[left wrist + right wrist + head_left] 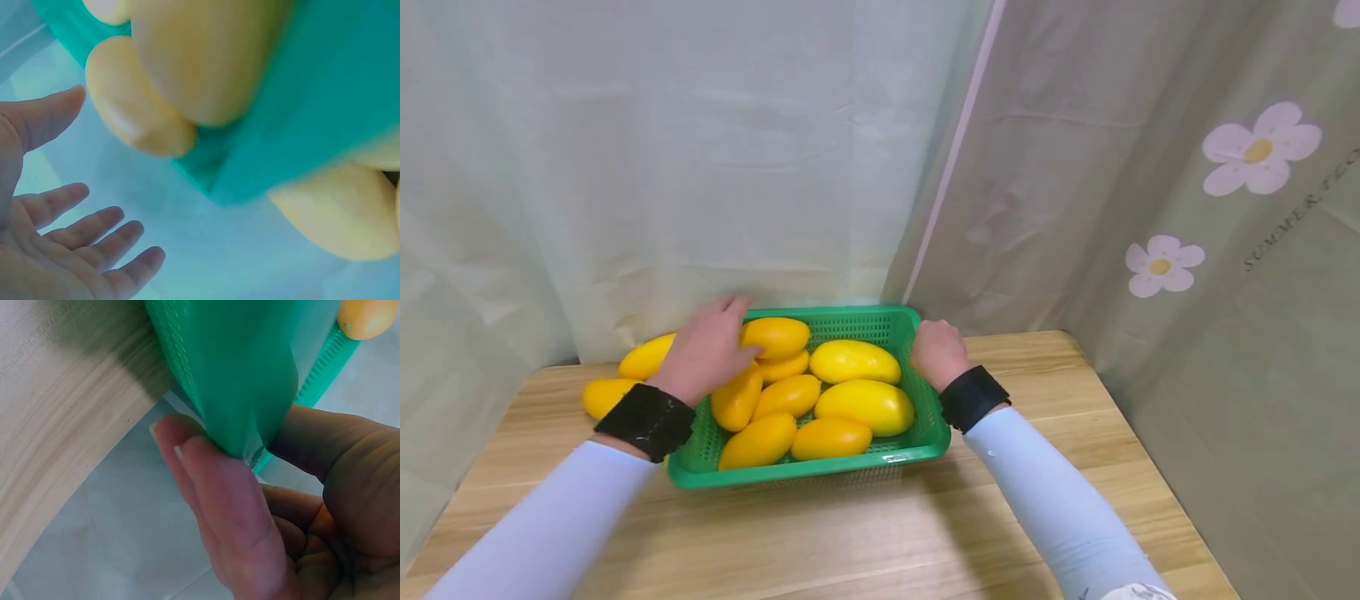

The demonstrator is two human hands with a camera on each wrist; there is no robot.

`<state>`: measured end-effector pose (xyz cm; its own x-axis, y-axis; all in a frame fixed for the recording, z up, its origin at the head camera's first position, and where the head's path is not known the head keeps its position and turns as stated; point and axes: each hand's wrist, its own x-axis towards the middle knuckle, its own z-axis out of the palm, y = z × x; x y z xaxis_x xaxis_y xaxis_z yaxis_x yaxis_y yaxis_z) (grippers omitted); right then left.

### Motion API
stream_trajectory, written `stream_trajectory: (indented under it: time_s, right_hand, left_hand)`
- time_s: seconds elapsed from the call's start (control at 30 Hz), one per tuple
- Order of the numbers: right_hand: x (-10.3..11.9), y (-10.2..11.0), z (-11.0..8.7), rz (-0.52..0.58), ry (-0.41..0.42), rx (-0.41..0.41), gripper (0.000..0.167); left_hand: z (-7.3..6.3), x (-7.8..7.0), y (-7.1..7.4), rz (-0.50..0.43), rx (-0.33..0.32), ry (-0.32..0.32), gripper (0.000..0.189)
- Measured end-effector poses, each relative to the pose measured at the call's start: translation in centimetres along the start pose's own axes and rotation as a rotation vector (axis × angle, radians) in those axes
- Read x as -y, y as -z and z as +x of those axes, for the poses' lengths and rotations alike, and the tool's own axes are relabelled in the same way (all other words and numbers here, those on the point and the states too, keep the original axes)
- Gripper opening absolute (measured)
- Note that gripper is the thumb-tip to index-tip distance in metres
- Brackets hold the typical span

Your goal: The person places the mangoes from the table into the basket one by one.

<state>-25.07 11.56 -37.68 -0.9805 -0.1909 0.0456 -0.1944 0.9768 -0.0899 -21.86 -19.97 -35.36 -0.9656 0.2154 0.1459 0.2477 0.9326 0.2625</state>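
A green plastic basket (808, 473) holds several yellow mangoes (854, 362). My right hand (940, 350) grips its right-hand rim, and the right wrist view has the thumb inside the green wall (250, 375) with fingers curled round the outside. Over the basket's left end is my left hand (711, 346), fingers spread and nothing held. In the left wrist view the thumb tip (76, 97) is right beside a mango (125, 94) at the basket's edge. My left hand and wrist hide part of the basket's left rim.
Outside the basket on the left, more mangoes (606, 398) lie on the wooden table (820, 533). A pale curtain (737, 167) hangs right behind the table, and a flowered one (1247, 333) runs along the right side.
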Motion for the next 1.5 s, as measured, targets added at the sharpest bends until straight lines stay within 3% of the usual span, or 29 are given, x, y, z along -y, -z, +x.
stream_trajectory:
  time_s: [0.27, 0.43, 0.6, 0.8, 1.2, 1.37, 1.5]
  right_hand:
    - [0.2, 0.1, 0.1, -0.004, -0.011, 0.015, 0.01]
    - [0.2, 0.1, 0.0, -0.001, -0.02, 0.03, 0.011]
    - [0.2, 0.0, 0.0, -0.016, -0.018, 0.02, 0.01]
    - [0.2, 0.2, -0.1, -0.03, -0.011, 0.028, 0.011]
    - [0.2, -0.3, 0.4, -0.019, -0.047, 0.056, 0.01]
    - [0.2, -0.4, 0.4, -0.006, -0.073, 0.065, 0.009]
    - [0.2, -0.4, 0.4, -0.008, -0.071, 0.061, 0.009]
  left_hand:
    - [-2.7, 3.4, 1.7, -0.032, -0.111, -0.034, 0.067]
    - [-4.7, 5.7, 2.1, -0.06, -0.156, -0.001, 0.07]
    - [-6.3, 8.1, 2.0, -0.042, -0.198, 0.02, 0.073]
    - [-8.4, 11.2, 0.8, -0.031, -0.243, -0.043, 0.075]
    - [-11.2, 15.3, -1.8, 0.199, -0.167, -0.055, 0.078]
    - [-11.8, 15.9, -2.7, 0.188, -0.09, -0.062, 0.081]
    - [-12.1, 16.4, -3.3, 0.175, -0.068, -0.058, 0.082]
